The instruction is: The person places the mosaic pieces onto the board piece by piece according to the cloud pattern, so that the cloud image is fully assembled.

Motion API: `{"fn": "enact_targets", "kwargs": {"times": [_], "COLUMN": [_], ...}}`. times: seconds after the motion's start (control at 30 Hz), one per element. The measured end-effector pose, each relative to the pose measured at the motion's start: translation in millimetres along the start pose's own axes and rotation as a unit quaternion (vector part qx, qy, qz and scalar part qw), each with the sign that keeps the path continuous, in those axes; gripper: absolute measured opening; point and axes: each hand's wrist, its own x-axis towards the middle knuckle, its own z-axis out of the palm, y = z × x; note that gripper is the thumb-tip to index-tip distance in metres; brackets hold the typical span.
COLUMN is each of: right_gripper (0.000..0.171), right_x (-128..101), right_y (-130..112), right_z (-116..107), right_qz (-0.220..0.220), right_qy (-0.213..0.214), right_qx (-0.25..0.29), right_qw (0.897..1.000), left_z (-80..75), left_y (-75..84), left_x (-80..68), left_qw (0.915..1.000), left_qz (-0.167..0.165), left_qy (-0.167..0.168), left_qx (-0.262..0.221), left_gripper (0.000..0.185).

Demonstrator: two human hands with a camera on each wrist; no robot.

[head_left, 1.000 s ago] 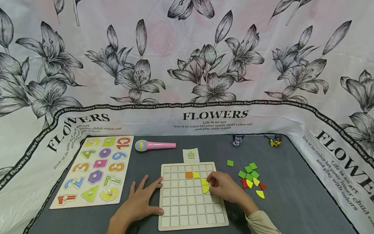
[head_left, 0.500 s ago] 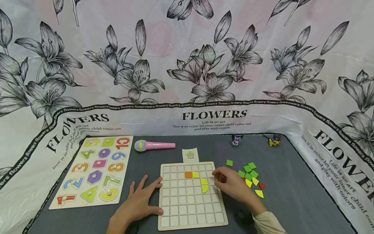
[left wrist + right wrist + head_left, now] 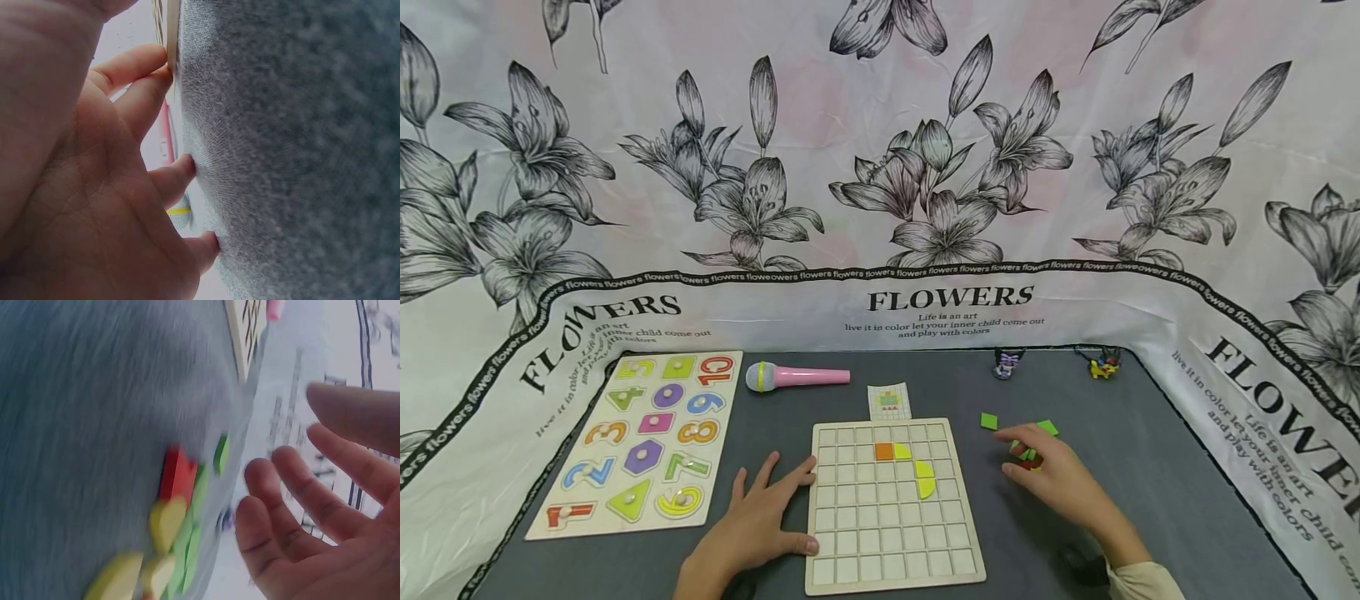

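Note:
My left hand (image 3: 752,517) rests at the left edge of a pale wooden grid board (image 3: 880,533), fingers spread, fingertips and thumb at the rim. An orange square (image 3: 884,452) and a yellow quarter-round piece (image 3: 902,452) sit side by side in the board's upper cells. Two more yellow quarter-rounds (image 3: 925,479) lie stacked lower right. My right hand (image 3: 1060,479) hovers over the loose pile, fingers apart and holding nothing. In the right wrist view, a red piece (image 3: 177,475), yellow pieces (image 3: 167,522) and green squares (image 3: 187,550) lie below it; in the head view the hand hides most of them.
A small pattern card (image 3: 889,402) touches the board's far edge. Behind stand a pink toy microphone (image 3: 805,377) and two small figures, one dark (image 3: 1006,363), one yellow (image 3: 1103,364). A number puzzle board (image 3: 640,442) lies on the left. A single green square (image 3: 989,422) sits apart from the pile.
My right hand has left the board's right side and moved right, over the loose pieces. The lower pair of yellow quarter-rounds stays on the board. My left hand has not moved.

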Motion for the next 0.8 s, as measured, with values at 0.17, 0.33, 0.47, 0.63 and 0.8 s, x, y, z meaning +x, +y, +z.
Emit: {"fn": "enact_targets", "kwargs": {"times": [0.17, 0.33, 0.47, 0.63, 0.8], "right_gripper": [0.039, 0.039, 0.036, 0.027, 0.020], "right_x": [-10.4, -16.7, -17.6, -19.3, -19.3], "right_y": [12.6, 24.0, 31.4, 41.7, 51.2], "right_z": [-18.5, -28.6, -31.1, -29.9, -28.6], "right_qz": [0.022, 0.043, 0.059, 0.067, 0.082], "right_qy": [-0.005, -0.007, -0.006, -0.009, -0.018], "right_qx": [-0.021, -0.045, -0.076, -0.121, -0.136], "right_qw": [1.000, 0.998, 0.995, 0.990, 0.987], "left_z": [0.7, 0.5, -0.1, 0.7, 1.0], "left_y": [-0.4, -1.1, -0.5, -1.1, -2.8], "left_x": [0.4, 0.6, 0.3, 0.8, 0.9], "left_qw": [1.0000, 0.9999, 0.9999, 0.9999, 1.0000], "left_qz": [0.001, -0.003, -0.005, -0.006, -0.003], "left_qy": [0.002, 0.003, 0.003, 0.000, -0.002], "left_qx": [0.004, 0.012, 0.011, 0.010, 0.007], "left_gripper": [0.106, 0.110, 0.112, 0.112, 0.112]}}
